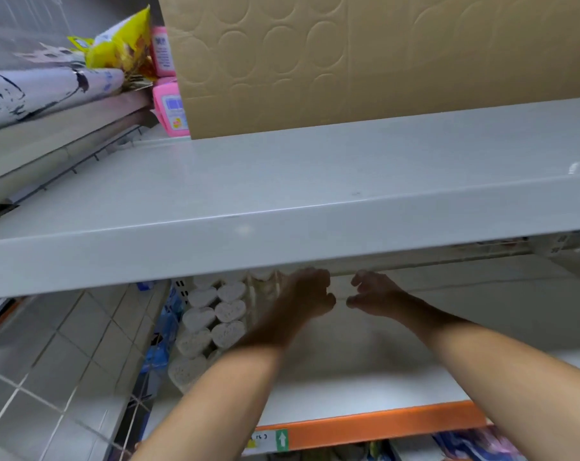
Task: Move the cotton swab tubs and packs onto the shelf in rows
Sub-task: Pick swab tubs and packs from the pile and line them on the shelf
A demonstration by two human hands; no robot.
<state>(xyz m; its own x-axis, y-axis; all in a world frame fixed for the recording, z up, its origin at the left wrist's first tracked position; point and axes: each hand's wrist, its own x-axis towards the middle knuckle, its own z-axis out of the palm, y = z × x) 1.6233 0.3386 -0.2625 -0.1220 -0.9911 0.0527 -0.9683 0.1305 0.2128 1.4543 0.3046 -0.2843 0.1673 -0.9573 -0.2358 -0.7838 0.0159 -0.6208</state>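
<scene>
Single head-worn view, facing forward and down, close to the shelf, arms reaching in

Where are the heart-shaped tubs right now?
In the head view, the heart-shaped tubs stand in two rows at the left end of the lower shelf, just left of the left hand, under the grey upper shelf.

A shop aisle: metal display shelves with an orange price strip, stocked goods, tiled floor.
</scene>
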